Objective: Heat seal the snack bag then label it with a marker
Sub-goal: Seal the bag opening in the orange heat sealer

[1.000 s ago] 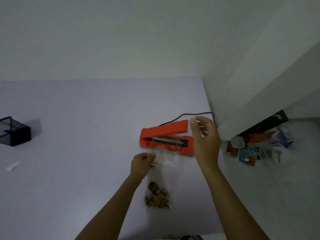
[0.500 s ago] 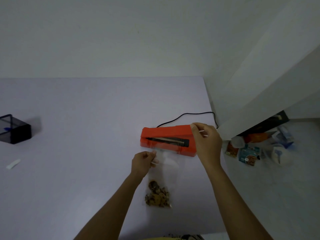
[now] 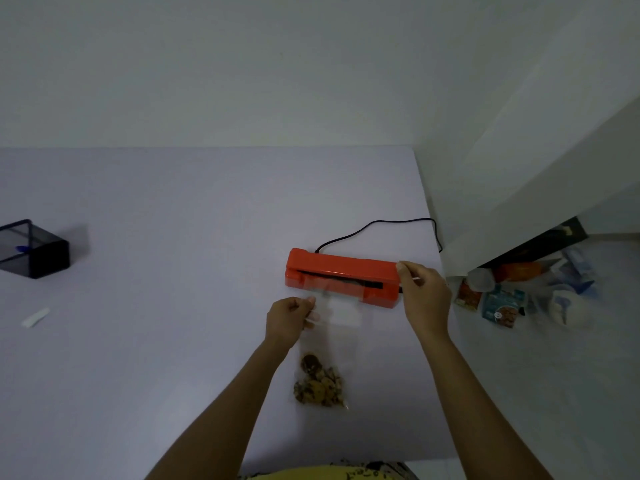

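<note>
A clear plastic snack bag (image 3: 323, 355) lies flat on a pale lilac table (image 3: 166, 237), its long axis running away from the person, cookie pieces bunched at the near end and its open mouth tucked into the slot of an orange heat sealer (image 3: 343, 277). The sealer is a long plastic bar lying left to right, lid nearly down, black cord (image 3: 377, 226) trailing behind. The left hand (image 3: 289, 318) pinches the bag's left edge. The right hand (image 3: 424, 296) grips the lid's right end. A dark box (image 3: 33, 249) sits far left; plain white walls rise behind.

no legible text, labels or numbers anywhere.
</note>
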A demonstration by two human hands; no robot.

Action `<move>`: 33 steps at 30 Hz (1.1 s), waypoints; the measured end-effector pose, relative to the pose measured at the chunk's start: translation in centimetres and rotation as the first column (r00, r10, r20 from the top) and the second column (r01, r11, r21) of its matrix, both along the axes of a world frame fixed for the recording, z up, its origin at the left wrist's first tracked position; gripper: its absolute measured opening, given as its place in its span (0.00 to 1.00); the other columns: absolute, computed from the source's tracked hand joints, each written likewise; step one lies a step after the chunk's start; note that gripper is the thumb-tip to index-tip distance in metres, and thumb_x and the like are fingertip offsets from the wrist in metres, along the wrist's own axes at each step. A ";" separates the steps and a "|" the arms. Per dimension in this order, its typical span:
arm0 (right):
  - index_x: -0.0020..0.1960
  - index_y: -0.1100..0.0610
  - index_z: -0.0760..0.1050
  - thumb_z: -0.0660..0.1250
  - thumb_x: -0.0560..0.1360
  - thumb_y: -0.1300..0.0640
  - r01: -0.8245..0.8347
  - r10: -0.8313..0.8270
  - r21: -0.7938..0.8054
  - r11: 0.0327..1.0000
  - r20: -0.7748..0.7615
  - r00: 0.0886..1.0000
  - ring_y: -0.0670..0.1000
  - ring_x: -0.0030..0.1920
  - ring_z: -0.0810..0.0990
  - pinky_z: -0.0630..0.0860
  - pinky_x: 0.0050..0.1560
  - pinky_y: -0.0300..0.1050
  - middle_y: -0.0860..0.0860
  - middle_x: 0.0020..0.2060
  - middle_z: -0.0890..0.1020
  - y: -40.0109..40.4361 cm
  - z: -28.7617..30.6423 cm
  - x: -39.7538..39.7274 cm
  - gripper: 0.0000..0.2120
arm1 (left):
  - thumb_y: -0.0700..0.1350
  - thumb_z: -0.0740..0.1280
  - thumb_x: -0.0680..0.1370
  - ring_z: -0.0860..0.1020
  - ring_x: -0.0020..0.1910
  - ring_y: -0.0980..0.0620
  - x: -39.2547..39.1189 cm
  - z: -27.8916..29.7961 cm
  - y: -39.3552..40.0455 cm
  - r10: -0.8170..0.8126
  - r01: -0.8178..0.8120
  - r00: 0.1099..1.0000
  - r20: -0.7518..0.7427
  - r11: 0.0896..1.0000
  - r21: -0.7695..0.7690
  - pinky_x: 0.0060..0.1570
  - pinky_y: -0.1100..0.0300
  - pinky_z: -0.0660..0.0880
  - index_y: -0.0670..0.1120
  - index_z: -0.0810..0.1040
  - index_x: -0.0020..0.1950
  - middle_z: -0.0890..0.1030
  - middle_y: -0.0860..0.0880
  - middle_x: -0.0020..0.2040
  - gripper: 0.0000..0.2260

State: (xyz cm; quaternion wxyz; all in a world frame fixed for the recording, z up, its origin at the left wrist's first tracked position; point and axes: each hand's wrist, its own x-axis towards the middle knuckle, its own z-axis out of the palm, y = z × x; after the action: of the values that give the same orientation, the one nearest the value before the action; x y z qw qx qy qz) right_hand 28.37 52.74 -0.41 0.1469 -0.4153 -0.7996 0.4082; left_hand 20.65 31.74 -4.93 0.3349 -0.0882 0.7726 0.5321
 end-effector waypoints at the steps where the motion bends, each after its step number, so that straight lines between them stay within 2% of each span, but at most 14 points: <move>1: 0.54 0.57 0.81 0.64 0.78 0.52 -0.002 0.002 -0.002 1.000 0.014 1.000 0.48 0.43 0.77 0.70 0.46 0.39 0.54 0.49 0.82 0.1 -0.4 0.1 0.12 | 0.49 0.66 0.77 0.81 0.33 0.50 0.0 0.0 0.0 0.001 -0.001 1.000 0.000 1.000 0.002 0.42 0.56 0.79 0.44 0.81 0.41 0.84 0.48 0.36 0.11; 8: 0.54 0.57 0.82 0.65 0.77 0.50 -0.010 0.014 -0.055 0.998 0.069 0.998 0.49 0.44 0.78 0.72 0.48 0.41 0.55 0.48 0.83 0.7 -2.8 0.6 0.13 | 0.49 0.67 0.77 0.81 0.34 0.49 0.0 -0.3 -0.2 0.012 -0.013 1.000 0.001 1.000 0.009 0.45 0.52 0.80 0.44 0.82 0.41 0.84 0.47 0.36 0.10; 12: 0.56 0.54 0.79 0.67 0.75 0.46 0.023 -0.017 -0.154 0.988 0.036 0.999 0.50 0.48 0.79 0.71 0.43 0.36 0.54 0.51 0.82 1.0 -3.5 0.9 0.15 | 0.49 0.67 0.77 0.82 0.34 0.49 -0.1 -0.4 -0.3 0.014 -0.014 1.000 0.010 1.000 0.023 0.45 0.52 0.80 0.43 0.82 0.42 0.84 0.47 0.37 0.11; 16: 0.62 0.54 0.76 0.66 0.75 0.43 0.017 0.002 -0.207 0.978 0.092 0.996 0.51 0.53 0.77 0.71 0.50 0.42 0.55 0.56 0.80 1.3 -3.6 0.9 0.21 | 0.50 0.67 0.77 0.81 0.34 0.51 0.0 -0.7 -0.5 0.002 -0.002 1.000 -0.008 1.000 0.020 0.44 0.55 0.79 0.42 0.82 0.42 0.83 0.45 0.39 0.12; 19: 0.67 0.57 0.73 0.66 0.75 0.42 0.018 0.015 -0.273 0.962 0.118 0.993 0.50 0.56 0.76 0.70 0.55 0.42 0.52 0.60 0.78 1.6 -3.4 1.0 0.26 | 0.57 0.68 0.74 0.82 0.43 0.53 0.1 -1.1 -0.9 -0.073 0.074 0.997 -0.035 0.997 0.020 0.48 0.57 0.78 0.44 0.81 0.47 0.84 0.50 0.42 0.17; 20: 0.65 0.56 0.74 0.66 0.74 0.40 0.008 0.028 -0.286 0.958 0.122 0.992 0.50 0.56 0.76 0.70 0.54 0.42 0.51 0.58 0.79 1.7 -3.4 1.0 0.26 | 0.60 0.68 0.73 0.81 0.47 0.52 0.3 -1.1 -1.1 -0.120 0.120 0.991 -0.054 0.993 -0.004 0.49 0.58 0.77 0.45 0.80 0.51 0.84 0.52 0.46 0.19; 22: 0.50 0.55 0.79 0.64 0.71 0.34 -0.042 0.076 -0.272 0.961 0.115 0.991 0.50 0.48 0.78 0.71 0.46 0.42 0.50 0.46 0.81 1.8 -3.3 1.1 0.25 | 0.62 0.69 0.70 0.76 0.55 0.52 0.7 -1.6 -1.7 -0.222 0.182 0.955 -0.198 0.963 -0.201 0.53 0.58 0.74 0.45 0.73 0.61 0.78 0.53 0.54 0.27; 24: 0.44 0.58 0.79 0.64 0.73 0.37 -0.059 0.088 -0.252 0.966 0.106 0.990 0.54 0.42 0.80 0.73 0.43 0.47 0.54 0.40 0.83 1.8 -3.3 1.2 0.23 | 0.64 0.67 0.71 0.73 0.57 0.50 1.7 -1.8 -2.6 -0.358 0.150 0.820 -0.447 0.887 -0.436 0.55 0.54 0.72 0.45 0.70 0.65 0.74 0.49 0.58 0.31; 26: 0.48 0.58 0.82 0.65 0.76 0.44 -0.050 0.074 -0.249 0.967 0.088 0.993 0.53 0.42 0.79 0.74 0.46 0.48 0.56 0.43 0.84 1.6 -3.0 1.2 0.17 | 0.61 0.66 0.72 0.74 0.55 0.49 2.9 -2.1 -3.5 -0.526 0.198 0.585 -0.617 0.831 -0.521 0.53 0.56 0.72 0.46 0.72 0.62 0.75 0.47 0.57 0.25; 28: 0.51 0.57 0.82 0.65 0.77 0.46 -0.047 0.069 -0.248 0.968 0.080 0.994 0.50 0.43 0.78 0.73 0.47 0.44 0.55 0.45 0.84 1.3 -2.7 1.1 0.16 | 0.57 0.69 0.71 0.76 0.53 0.48 4.2 -2.7 -4.0 -0.670 0.343 0.360 -0.649 0.742 -0.576 0.51 0.56 0.72 0.48 0.74 0.59 0.76 0.48 0.56 0.21; 30: 0.52 0.57 0.82 0.65 0.77 0.46 -0.046 0.065 -0.243 0.969 0.072 0.995 0.50 0.44 0.79 0.72 0.46 0.43 0.54 0.45 0.84 1.2 -2.6 1.1 0.16 | 0.56 0.67 0.71 0.77 0.54 0.49 5.5 -3.3 -4.4 -0.760 0.429 0.176 -0.626 0.632 -0.646 0.51 0.56 0.75 0.51 0.76 0.57 0.77 0.49 0.56 0.17; 31: 0.52 0.57 0.82 0.64 0.77 0.46 -0.044 0.063 -0.239 0.970 0.074 0.995 0.50 0.44 0.79 0.71 0.46 0.43 0.54 0.45 0.84 1.2 -2.6 1.1 0.16 | 0.56 0.64 0.71 0.77 0.54 0.49 5.9 -3.5 -4.5 -0.780 0.441 0.115 -0.615 0.594 -0.673 0.51 0.57 0.75 0.52 0.77 0.56 0.78 0.49 0.56 0.16; 33: 0.51 0.58 0.82 0.64 0.77 0.46 -0.041 0.062 -0.226 0.973 0.085 0.994 0.52 0.45 0.80 0.73 0.47 0.44 0.56 0.46 0.85 1.3 -2.5 1.1 0.16 | 0.57 0.61 0.71 0.78 0.52 0.51 6.3 -3.9 -4.8 -0.803 0.462 0.096 -0.588 0.560 -0.688 0.49 0.58 0.76 0.53 0.79 0.53 0.79 0.51 0.54 0.15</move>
State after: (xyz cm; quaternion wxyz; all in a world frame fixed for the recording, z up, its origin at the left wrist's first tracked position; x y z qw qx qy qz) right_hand 29.51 54.03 -2.92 0.0518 -0.4266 -0.7648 0.4801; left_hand 26.94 26.94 -8.83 0.0665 0.4902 0.8556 0.1526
